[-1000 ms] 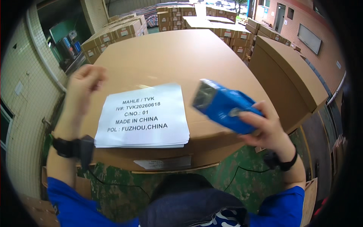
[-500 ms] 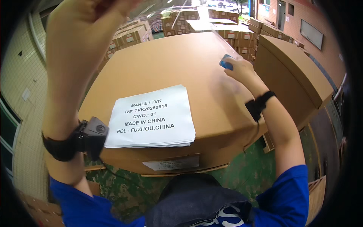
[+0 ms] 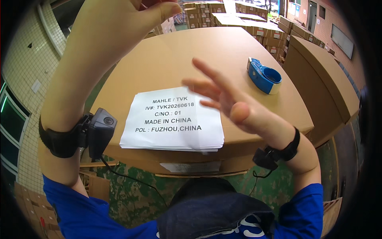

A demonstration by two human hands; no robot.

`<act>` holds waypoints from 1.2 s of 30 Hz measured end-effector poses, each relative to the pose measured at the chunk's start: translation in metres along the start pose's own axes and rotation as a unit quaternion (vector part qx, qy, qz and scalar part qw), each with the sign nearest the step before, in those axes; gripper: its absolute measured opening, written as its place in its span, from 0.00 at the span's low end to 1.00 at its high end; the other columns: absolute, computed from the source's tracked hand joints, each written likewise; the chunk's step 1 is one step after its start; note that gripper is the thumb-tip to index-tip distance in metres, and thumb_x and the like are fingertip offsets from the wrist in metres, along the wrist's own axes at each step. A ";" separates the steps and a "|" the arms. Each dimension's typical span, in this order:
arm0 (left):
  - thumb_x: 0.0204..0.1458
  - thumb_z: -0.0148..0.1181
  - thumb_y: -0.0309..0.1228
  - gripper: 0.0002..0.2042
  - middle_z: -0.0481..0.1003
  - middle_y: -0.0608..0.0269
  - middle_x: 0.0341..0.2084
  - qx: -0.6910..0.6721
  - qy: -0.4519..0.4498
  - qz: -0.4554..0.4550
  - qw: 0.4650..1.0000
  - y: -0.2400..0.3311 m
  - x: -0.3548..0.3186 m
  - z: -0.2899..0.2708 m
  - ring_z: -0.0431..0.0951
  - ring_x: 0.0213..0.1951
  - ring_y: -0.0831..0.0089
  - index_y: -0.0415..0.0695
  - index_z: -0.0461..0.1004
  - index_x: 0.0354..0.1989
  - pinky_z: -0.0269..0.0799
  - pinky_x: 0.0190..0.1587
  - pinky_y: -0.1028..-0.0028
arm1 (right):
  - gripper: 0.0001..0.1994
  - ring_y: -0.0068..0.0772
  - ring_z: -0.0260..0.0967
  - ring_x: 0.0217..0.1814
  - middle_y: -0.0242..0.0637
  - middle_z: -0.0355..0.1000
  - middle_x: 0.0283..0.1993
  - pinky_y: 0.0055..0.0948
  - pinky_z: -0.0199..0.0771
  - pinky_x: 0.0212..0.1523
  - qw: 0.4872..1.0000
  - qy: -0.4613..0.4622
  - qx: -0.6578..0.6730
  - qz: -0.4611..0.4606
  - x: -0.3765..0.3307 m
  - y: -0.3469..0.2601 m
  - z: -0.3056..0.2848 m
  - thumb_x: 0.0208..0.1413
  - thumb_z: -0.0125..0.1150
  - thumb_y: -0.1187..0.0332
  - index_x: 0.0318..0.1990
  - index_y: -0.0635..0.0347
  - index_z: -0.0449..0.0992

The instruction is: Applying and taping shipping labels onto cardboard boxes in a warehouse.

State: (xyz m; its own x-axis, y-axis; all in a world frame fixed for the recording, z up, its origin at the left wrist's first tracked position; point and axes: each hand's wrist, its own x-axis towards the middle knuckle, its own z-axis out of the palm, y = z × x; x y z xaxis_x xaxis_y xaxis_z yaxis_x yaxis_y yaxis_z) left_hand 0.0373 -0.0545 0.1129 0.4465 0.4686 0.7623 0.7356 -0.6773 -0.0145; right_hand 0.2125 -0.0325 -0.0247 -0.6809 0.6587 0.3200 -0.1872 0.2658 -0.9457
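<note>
My right hand (image 3: 230, 101) hovers over the right part of a stack of white printed sheets (image 3: 171, 131), fingers spread and holding nothing. The stack lies at the near edge of a big brown carton (image 3: 159, 61). To the right on the carton's top rests a blue tape dispenser (image 3: 260, 81), apart from my hand. At the upper left my left hand (image 3: 139, 16) is raised, its fingers curled toward the thumb and partly cut off by the frame. What it pinches, if anything, is hidden.
Another large carton (image 3: 318, 79) stands close on the right. Several stacked cartons (image 3: 274, 42) fill the back. A tiled wall (image 3: 30, 65) runs along the left. Black camera straps sit on both my wrists, and a cable (image 3: 131, 178) hangs from the left one.
My right hand has let go of the blue tape dispenser, left it on the carton and moved left toward the sheets. My left hand has shifted right. The shiny clear strip no longer shows.
</note>
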 end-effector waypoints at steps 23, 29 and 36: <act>0.44 0.58 0.24 0.04 0.72 0.60 0.16 0.152 0.067 -0.010 0.986 -0.079 -0.012 -0.013 0.72 0.20 0.75 0.37 0.72 0.24 0.66 0.24 0.78 | 0.28 0.28 0.65 0.49 0.42 0.66 0.49 0.27 0.63 0.51 0.967 -0.103 0.209 0.104 0.010 0.041 0.049 0.53 0.57 0.66 0.60 0.60 0.54; 0.51 0.57 0.38 0.12 0.76 0.70 0.28 -0.118 -0.070 -0.092 0.986 -0.159 -0.057 -0.017 0.70 0.27 0.86 0.49 0.74 0.42 0.65 0.31 0.84 | 0.08 0.14 0.63 0.34 0.28 0.69 0.34 0.15 0.63 0.35 0.979 0.143 -0.067 0.127 0.013 0.050 -0.030 0.49 0.58 0.71 0.38 0.59 0.72; 0.49 0.60 0.34 0.15 0.75 0.65 0.25 -0.318 -0.021 -0.340 0.885 -0.195 -0.153 0.034 0.73 0.28 0.83 0.45 0.71 0.45 0.67 0.32 0.84 | 0.04 0.12 0.59 0.33 0.23 0.64 0.29 0.15 0.61 0.37 0.925 0.169 -0.334 0.058 0.033 0.049 -0.068 0.51 0.56 0.71 0.33 0.59 0.69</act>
State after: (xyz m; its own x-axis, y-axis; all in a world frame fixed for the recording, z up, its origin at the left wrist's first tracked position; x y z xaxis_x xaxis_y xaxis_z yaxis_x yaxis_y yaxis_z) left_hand -0.1572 0.0253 -0.0230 0.0393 0.9017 0.4305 0.4120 -0.4072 0.8152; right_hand 0.2286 0.0501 -0.0561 -0.3867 0.8628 0.3257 0.4301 0.4812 -0.7639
